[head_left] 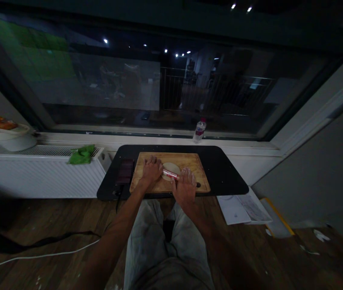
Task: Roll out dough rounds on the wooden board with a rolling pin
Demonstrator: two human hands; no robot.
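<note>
A flat round of pale dough (172,165) lies on a wooden cutting board (201,167). Across it, slightly tilted, is a short rolling pin (170,174) with a red and white printed middle. My left hand (152,169) is closed over the pin's left end, its fingers reaching toward the far side of the board. Over the right end rests my right hand (185,187), thumb on the near side and fingers bent across the pin. Both ends of the pin are hidden under my hands.
The board stands on a black table (228,177), with a dark ridged object (125,172) at its left. Behind are a water bottle (199,131) on the windowsill and a green cloth (81,154) on the radiator (69,177). A white box (234,210) lies on the floor at right.
</note>
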